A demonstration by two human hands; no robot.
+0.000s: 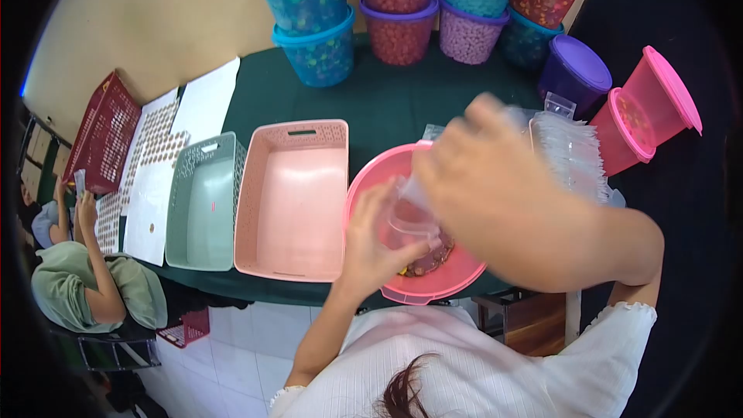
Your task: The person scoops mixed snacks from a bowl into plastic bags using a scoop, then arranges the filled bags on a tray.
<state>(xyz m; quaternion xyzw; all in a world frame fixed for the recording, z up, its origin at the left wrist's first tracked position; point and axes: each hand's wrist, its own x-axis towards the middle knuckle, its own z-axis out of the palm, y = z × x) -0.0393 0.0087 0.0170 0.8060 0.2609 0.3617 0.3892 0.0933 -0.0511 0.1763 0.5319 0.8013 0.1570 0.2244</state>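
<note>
My left hand (373, 244) is closed around a clear plastic pouch (412, 219) above a round pink tub (433, 292). Small brown pieces (430, 261) with a bit of yellow lie at the bottom of the tub, partly hidden by the hands. Over the tub's right side, my right hand (472, 156) is smeared by motion. It is close to the upper part of the pouch, and its fingers are too blurred to show whether they grip it. Just beyond my right forearm is a stack of clear plastic pouches (569, 151).
A pink basket (294, 193) and a grey-green basket (203, 209) stand to the left. Lidded tubs of colored pieces, including a blue one (313, 58), line the back. Pink tubs (619, 131) stand at right. A person (101, 286) works at far left beside a maroon basket (104, 135).
</note>
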